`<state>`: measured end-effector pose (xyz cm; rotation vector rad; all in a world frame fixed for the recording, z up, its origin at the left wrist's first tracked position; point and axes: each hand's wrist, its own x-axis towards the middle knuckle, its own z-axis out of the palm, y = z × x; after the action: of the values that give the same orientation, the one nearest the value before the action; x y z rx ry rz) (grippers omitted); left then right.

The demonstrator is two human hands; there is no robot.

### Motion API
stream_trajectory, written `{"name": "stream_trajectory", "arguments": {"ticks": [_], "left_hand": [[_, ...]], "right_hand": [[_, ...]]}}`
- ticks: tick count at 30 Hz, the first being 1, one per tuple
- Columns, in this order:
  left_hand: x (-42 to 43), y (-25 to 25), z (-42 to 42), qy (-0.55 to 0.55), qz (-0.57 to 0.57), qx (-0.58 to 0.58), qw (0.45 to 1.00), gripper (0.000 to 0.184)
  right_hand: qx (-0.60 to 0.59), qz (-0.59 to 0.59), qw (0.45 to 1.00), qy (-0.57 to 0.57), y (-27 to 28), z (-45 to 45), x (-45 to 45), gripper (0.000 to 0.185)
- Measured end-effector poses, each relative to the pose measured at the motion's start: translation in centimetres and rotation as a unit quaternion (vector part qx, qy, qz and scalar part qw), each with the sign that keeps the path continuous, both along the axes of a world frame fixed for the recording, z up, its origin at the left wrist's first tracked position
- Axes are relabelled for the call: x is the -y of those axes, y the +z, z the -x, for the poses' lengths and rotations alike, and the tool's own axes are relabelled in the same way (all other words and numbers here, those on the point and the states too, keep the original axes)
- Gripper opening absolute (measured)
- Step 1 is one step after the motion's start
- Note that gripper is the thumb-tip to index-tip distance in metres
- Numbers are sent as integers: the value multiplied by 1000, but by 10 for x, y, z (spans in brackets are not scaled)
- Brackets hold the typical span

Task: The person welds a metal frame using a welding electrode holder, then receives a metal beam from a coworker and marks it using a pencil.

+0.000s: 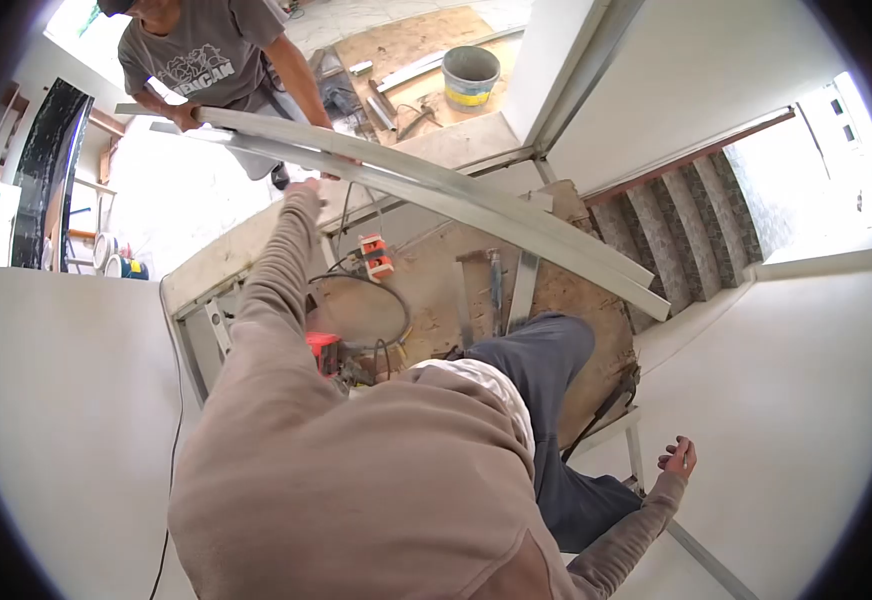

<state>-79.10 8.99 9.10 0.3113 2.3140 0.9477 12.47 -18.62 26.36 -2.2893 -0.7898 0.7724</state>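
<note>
Two long grey metal profiles (516, 212) slant across the upper middle, one beside the other. My left hand (304, 188) is stretched out to the underside of the profiles, close to the co-worker's grip. Its fingers are small and partly hidden, so I cannot tell whether it grips the metal. A co-worker in a grey T-shirt (196, 65) holds the far end, one hand (186, 116) wrapped around it. Low on the right, my right hand (678, 457) is held out beside the white wall, fingers loosely bent and apart, with nothing in it.
Stairs (671, 235) descend at the right, beside the profiles' near ends. A worn board (581, 345) below me carries a hammer (496, 285), an orange-red tool (376, 257) and cables. A bucket (471, 78) stands behind the doorway. A cord (174, 400) hangs along the left wall.
</note>
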Motion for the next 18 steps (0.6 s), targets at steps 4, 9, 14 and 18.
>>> {"name": "stream_trajectory", "arguments": {"ticks": [4, 9, 14, 18], "left_hand": [[-5, 11, 14, 16, -88, -61, 994, 39], [-55, -2, -46, 81, -113, 219, 966, 35], [-77, -45, -92, 114, -143, 347, 920, 64], [-80, -29, -133, 101, -179, 390, 898, 83]], "right_hand": [[25, -46, 999, 9, -1, 10, 1, 40], [64, -23, 996, 63, -7, 3, 0, 36], [64, -9, 998, 19, -4, 3, 16, 34], [60, -6, 998, -12, -2, 4, 21, 33]]}}
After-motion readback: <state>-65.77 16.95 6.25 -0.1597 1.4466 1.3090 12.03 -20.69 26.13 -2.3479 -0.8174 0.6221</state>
